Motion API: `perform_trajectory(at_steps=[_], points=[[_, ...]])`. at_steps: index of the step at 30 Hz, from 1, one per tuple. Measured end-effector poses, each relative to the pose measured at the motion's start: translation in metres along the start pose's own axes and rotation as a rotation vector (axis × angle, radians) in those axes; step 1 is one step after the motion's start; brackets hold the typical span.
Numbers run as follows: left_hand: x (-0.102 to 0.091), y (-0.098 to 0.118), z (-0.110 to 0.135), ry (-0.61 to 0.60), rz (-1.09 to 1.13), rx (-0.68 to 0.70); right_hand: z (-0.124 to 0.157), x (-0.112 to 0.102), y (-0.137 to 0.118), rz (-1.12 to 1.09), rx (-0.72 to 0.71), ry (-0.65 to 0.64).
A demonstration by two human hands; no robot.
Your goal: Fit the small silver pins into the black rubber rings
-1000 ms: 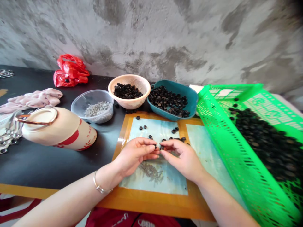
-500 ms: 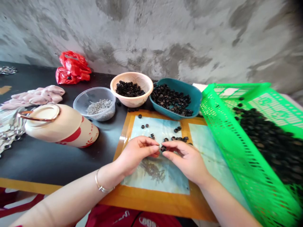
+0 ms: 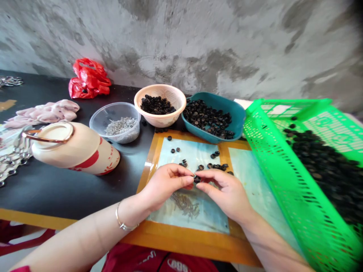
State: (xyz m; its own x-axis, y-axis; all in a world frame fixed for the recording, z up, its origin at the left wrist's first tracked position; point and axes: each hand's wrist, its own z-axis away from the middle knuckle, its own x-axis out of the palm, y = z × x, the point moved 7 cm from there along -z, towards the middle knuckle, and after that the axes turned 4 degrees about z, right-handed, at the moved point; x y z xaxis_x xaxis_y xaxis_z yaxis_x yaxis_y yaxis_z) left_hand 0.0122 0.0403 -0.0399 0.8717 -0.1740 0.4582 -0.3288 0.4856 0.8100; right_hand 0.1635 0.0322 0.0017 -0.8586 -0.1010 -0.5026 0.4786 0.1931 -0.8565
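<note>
Slightly rightward since the earlier frame, the left hand point(image 3: 167, 183) and right hand point(image 3: 225, 192) had shifted, still together above an orange-edged mat point(image 3: 181, 241), their fingertips pinching a small black disc point(image 3: 197, 179) between them. Loose discs point(image 3: 217, 166) lay on the mat just beyond, and a green basket point(image 3: 272, 177) heaped with more stood to the right. A light, steady pinch at the very fingertips would suit so small a piece.

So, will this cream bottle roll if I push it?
Probably yes: the cream bottle lies on its rounded side on the black table, so it could roll. Its glossy surface looks slippery, and the metal rim may slow it.
</note>
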Motion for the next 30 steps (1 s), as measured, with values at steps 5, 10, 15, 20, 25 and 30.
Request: perform_trajectory(at_steps=[5,10,15,20,25,30], points=[[-0.001,-0.002,0.000,0.000,0.006,-0.001,0.001,0.002,0.002,-0.004,0.001,-0.018],[-0.001,-0.004,-0.001,-0.006,0.007,-0.001,0.001,0.001,0.001,0.033,-0.008,-0.019],[-0.001,-0.005,-0.002,-0.017,-0.003,0.002,0.000,0.001,-0.003,0.059,-0.048,-0.022],[0.001,-0.002,-0.001,-0.012,-0.016,-0.014,0.001,0.004,0.000,0.015,-0.014,-0.035],[0.004,-0.003,0.000,-0.022,-0.010,-0.067,0.004,0.011,0.007,-0.156,0.097,-0.076],[0.006,-0.006,0.000,-0.084,-0.024,-0.103,0.006,0.015,0.008,-0.238,0.131,-0.106]])
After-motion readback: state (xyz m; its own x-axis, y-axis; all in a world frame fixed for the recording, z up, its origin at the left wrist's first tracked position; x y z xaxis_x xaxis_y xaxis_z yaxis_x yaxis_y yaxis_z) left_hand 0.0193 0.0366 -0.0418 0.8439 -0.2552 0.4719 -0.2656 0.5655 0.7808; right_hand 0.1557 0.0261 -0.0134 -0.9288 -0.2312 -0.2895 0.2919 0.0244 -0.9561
